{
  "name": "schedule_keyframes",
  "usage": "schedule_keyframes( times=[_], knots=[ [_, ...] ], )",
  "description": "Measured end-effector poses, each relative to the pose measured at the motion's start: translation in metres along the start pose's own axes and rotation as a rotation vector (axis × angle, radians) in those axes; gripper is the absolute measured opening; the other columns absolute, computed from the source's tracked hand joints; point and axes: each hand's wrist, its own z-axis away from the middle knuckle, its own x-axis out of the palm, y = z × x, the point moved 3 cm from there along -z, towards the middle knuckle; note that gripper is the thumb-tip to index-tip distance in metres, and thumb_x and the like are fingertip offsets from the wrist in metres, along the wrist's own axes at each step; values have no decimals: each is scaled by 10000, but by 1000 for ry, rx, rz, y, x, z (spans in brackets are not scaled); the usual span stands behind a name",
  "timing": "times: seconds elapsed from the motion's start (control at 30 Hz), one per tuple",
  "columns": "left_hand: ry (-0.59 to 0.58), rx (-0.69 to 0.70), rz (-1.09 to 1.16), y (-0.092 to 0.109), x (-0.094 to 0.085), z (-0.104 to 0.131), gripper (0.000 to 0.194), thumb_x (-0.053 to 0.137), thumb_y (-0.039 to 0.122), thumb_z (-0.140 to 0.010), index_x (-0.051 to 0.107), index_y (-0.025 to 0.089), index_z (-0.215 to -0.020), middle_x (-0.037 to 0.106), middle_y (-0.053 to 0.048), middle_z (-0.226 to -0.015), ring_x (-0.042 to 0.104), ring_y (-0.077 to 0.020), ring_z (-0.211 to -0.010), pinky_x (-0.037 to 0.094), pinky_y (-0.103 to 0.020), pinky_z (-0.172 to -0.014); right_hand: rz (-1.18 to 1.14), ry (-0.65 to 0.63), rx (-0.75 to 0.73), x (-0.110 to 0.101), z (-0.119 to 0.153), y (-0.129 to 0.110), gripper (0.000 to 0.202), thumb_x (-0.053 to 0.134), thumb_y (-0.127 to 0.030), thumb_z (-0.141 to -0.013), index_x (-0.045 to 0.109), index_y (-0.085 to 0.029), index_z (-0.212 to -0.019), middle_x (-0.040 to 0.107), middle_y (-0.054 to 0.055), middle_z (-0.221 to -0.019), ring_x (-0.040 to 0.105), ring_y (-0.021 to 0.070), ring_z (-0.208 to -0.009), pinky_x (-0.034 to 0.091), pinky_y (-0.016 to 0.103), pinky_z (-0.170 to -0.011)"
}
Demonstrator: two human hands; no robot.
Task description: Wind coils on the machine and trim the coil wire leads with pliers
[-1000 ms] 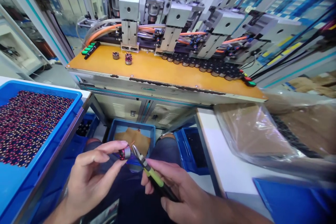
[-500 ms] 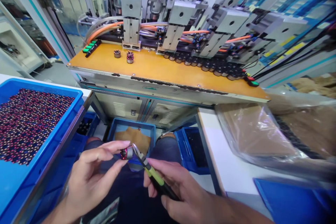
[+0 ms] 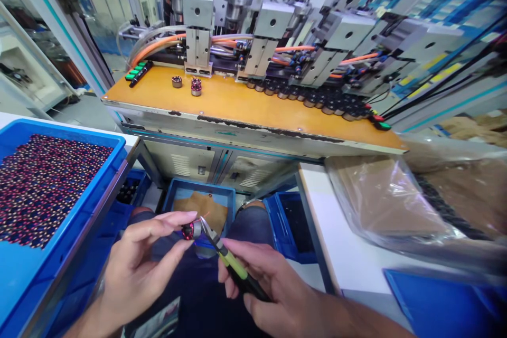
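Note:
My left hand (image 3: pixel 137 256) pinches a small wound motor stator (image 3: pixel 191 229) between thumb and fingertips. Dark red windings show on the stator's left side, and a grey metal ring is on its right. In my right hand (image 3: pixel 273 282) is a pair of cutting pliers (image 3: pixel 227 256) with green and black handles, its fingers wrapped round them. The pliers' pointed jaws touch or nearly touch the stator's right edge; whether the jaws meet is too small to tell. A thin copper-coloured wire (image 3: pixel 206 215) stands out by the jaw tips.
A blue tray (image 3: pixel 114 142) full of stators stands left. Ahead, a machine's orange bench top (image 3: pixel 233 97) bears two small parts (image 3: pixel 196 87) and a row of dark cylinders (image 3: pixel 309 97). Below is a blue bin (image 3: pixel 229 198) with cardboard. Plastic-wrapped cardboard (image 3: pixel 380 195) lies right.
The thin copper wire now shows sticking out past the pliers' tips. Both hands are almost still. Behind, cylindrical parts of the machine heads have shifted slightly.

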Motion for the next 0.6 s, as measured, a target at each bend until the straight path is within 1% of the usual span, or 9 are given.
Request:
schedule_keyframes(
  times=[0.17, 0.3, 0.43, 0.53, 0.6],
  knots=[
    [2, -7, -17, -1, 0, 0, 597, 652, -149, -744, 509, 226, -1185, 722, -53, -1213, 698, -212, -1124, 597, -340, -994, -6, -13, 73, 0, 2, 6, 412, 602, -175, -752, 657, -168, -1160, 555, 19, -786, 507, 108, -676, 479, 243, -640],
    [-3, 4, -21, -3, 0, -1, 611, 652, -152, -741, 509, 229, -1196, 720, -46, -1203, 703, -206, -1111, 588, -337, -1004, -38, 3, 67, 3, 5, 14, 443, 598, -181, -783, 634, -172, -1225, 552, 13, -788, 496, 100, -660, 455, 227, -603],
    [-9, 2, -42, -7, 0, 0, 609, 660, -141, -746, 520, 241, -1199, 716, -42, -1185, 704, -205, -1103, 571, -345, -1025, -50, 33, 94, 6, 6, 15, 393, 579, -163, -790, 622, -170, -1181, 549, 18, -828, 482, 90, -645, 430, 235, -588],
    [7, -6, -54, -9, 0, 1, 613, 661, -128, -756, 535, 259, -1213, 717, -41, -1177, 704, -200, -1100, 568, -343, -1029, -40, 93, 153, 3, 3, 13, 289, 585, -198, -810, 615, -136, -1090, 540, 25, -818, 486, 99, -655, 434, 259, -605],
    [24, -12, -46, -9, -2, 2, 607, 665, -111, -763, 552, 272, -1220, 724, -41, -1170, 704, -198, -1100, 578, -332, -1013, -12, 118, 201, -1, 0, 11, 276, 595, -221, -824, 613, -123, -1082, 540, 26, -806, 490, 105, -659, 452, 269, -618]
  ],
)
